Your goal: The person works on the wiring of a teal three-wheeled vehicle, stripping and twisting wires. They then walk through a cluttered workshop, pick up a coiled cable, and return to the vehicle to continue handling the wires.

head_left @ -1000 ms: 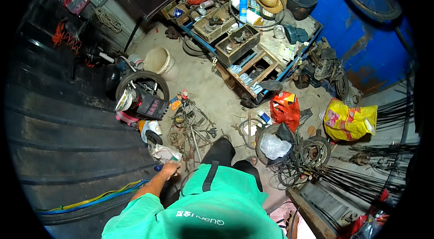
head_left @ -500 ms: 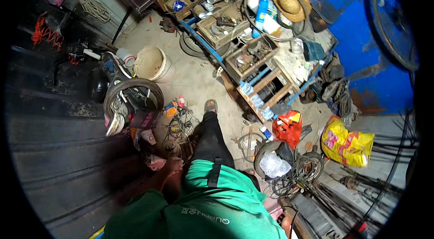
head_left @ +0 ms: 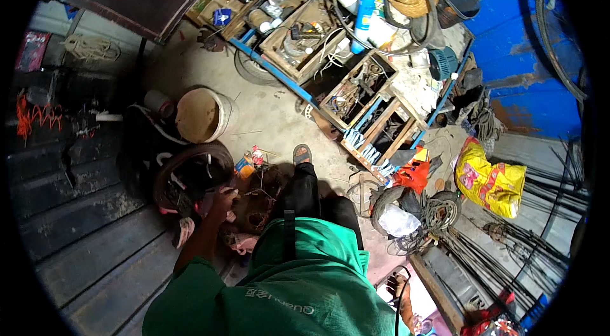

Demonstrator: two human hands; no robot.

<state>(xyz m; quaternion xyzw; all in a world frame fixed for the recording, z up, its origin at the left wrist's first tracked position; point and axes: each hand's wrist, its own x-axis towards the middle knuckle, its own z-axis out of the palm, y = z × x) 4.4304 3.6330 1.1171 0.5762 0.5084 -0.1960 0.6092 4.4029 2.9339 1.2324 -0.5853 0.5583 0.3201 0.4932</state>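
My left hand (head_left: pixel 222 201) reaches forward from the green sleeve, fingers curled together. Whatever they hold, if anything, is too small and dark to make out. It is beside a black tyre (head_left: pixel 164 178) and a heap of wires and small parts (head_left: pixel 257 199) on the floor. A pink cloth (head_left: pixel 243 243) lies nearer my body. At the lower right, my right hand (head_left: pixel 399 286) shows partly past the shirt, beside a thin black cable (head_left: pixel 398 310). Its fingers are too unclear to tell whether they grip that cable.
A white bucket (head_left: pixel 223 117) stands ahead left. A cluttered workbench (head_left: pixel 305 91) with wooden trays fills the far right. Right of me are a small wheel (head_left: pixel 385 204), a yellow bag (head_left: pixel 489 177) and several long rods (head_left: pixel 483 272). My sandalled foot (head_left: pixel 301 154) is on the floor.
My left hand has moved forward and slightly left, away from the pink cloth toward the tyre. More of my right hand shows at the lower right. The view has shifted.
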